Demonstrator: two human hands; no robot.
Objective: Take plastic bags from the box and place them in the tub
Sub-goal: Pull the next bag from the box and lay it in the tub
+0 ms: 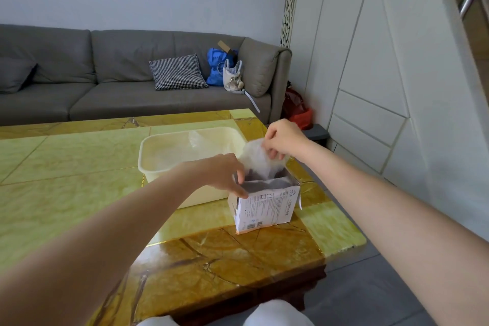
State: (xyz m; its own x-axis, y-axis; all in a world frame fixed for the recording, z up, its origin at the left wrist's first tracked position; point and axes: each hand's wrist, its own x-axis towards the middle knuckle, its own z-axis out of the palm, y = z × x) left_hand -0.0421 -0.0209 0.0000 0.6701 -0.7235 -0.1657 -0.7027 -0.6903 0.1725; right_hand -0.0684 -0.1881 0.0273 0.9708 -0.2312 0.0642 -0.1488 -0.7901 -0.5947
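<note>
The right hand [284, 141] pinches a plastic bag [260, 160] half out of the box [264, 206], while the left hand [225, 174] grips the box's near-left corner. The tub [185, 140] sits just behind the box. If that steadying grip slackens, the box could lift.

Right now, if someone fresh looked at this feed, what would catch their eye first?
Two hands over the open box near the table's right edge: the right hand pinches a bag rising out of it, while the left hand holds the box's rim. Just behind stands the pale tub, with clear plastic already inside.
</note>
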